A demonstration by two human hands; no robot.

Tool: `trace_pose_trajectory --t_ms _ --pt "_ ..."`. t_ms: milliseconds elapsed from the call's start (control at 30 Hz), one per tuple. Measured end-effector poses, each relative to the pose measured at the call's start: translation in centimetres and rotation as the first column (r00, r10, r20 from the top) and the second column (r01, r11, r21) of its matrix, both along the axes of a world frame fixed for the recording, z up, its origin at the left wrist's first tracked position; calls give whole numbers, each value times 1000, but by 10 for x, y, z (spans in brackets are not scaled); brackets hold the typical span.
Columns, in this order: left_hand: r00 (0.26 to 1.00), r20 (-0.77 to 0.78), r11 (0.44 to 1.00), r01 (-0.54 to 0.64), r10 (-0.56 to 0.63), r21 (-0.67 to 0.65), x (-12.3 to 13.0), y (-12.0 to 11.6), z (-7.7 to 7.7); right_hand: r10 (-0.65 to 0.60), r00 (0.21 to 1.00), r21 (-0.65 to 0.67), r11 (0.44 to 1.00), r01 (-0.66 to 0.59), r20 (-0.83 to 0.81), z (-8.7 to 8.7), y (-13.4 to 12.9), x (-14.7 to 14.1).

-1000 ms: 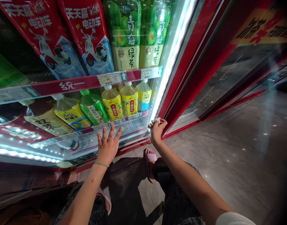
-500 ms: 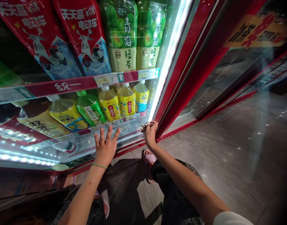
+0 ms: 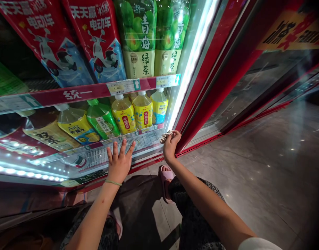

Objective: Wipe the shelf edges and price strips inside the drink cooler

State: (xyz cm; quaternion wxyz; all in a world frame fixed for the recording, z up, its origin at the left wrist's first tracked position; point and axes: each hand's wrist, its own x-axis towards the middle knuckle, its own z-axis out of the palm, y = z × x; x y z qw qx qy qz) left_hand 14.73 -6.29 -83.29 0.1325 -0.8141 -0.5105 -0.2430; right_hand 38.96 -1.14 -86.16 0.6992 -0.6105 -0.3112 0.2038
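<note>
My left hand [image 3: 119, 164] is open, its fingers spread before the lower part of the drinks cooler's glass door; whether it presses on the glass I cannot tell. A crumpled whitish cloth [image 3: 164, 137], perhaps a tissue, is pinched in my right hand [image 3: 171, 147] at the door's lower right, beside the red frame [image 3: 194, 119]. Behind the glass, yellow-labelled bottles [image 3: 124, 116] and a green bottle [image 3: 102, 119] stand on the shelf above my left hand. Below them shows a white wire rack [image 3: 146, 140].
Red bottles [image 3: 100, 41] and green tea bottles [image 3: 141, 45] fill the upper shelf, behind a price strip [image 3: 89, 92]. A bright light strip [image 3: 193, 62] runs up the cooler's right side. Another glass door [image 3: 227, 93] adjoins at right. Grey tiles [image 3: 248, 177] and my pink slipper [image 3: 164, 180] are below.
My right hand has shifted slightly up and right with the cloth. My left hand stays spread, a little further right and up. The whole view has shifted slightly.
</note>
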Motion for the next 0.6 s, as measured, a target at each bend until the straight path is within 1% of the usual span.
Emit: trace_pose_trajectory --t_ms 67,100,167,200,233,267,300,367,400,433,500,533,600 --pt "1000 16 1000 6 -5 -16 0 0 0 -46 998 -48 998 44 -36 -2 -1 -7" --pt "1000 18 1000 7 -7 -20 0 0 1 -46 998 -66 997 43 -48 -2 -4 -14" --pt "1000 19 1000 9 -9 -21 0 0 1 0 999 -78 997 -4 -47 -1 -11 -32" --pt "1000 18 1000 11 -10 -21 0 0 1 41 999 -76 996 -43 -32 3 -15 -41" --pt "1000 15 1000 13 -13 -20 0 0 2 95 995 -64 993 -95 -3 9 -18 -47" --pt "1000 10 1000 15 -15 -19 -1 0 2 173 982 -40 985 -170 76 17 -20 -51" --pt "1000 3 1000 18 -18 -18 -1 0 2 191 969 -9 981 -192 155 24 -21 -53" --pt "1000 -14 1000 20 -20 -15 -3 0 3 155 952 65 982 -178 263 36 -19 -50" --pt "1000 -20 1000 20 -20 -12 -3 1 3 114 952 91 985 -145 283 37 -17 -49" --pt "999 -26 1000 20 -20 -8 -4 1 3 82 959 88 990 -110 272 35 -16 -48" --pt "999 -31 1000 20 -20 -2 -5 1 2 48 982 21 998 -52 180 23 -16 -51" --pt "999 -31 1000 20 -21 -3 -5 1 2 70 988 -37 997 -66 139 14 -17 -55" --pt "999 -30 1000 17 -17 -8 -5 0 2 113 986 -79 991 -104 121 0 -20 -64"
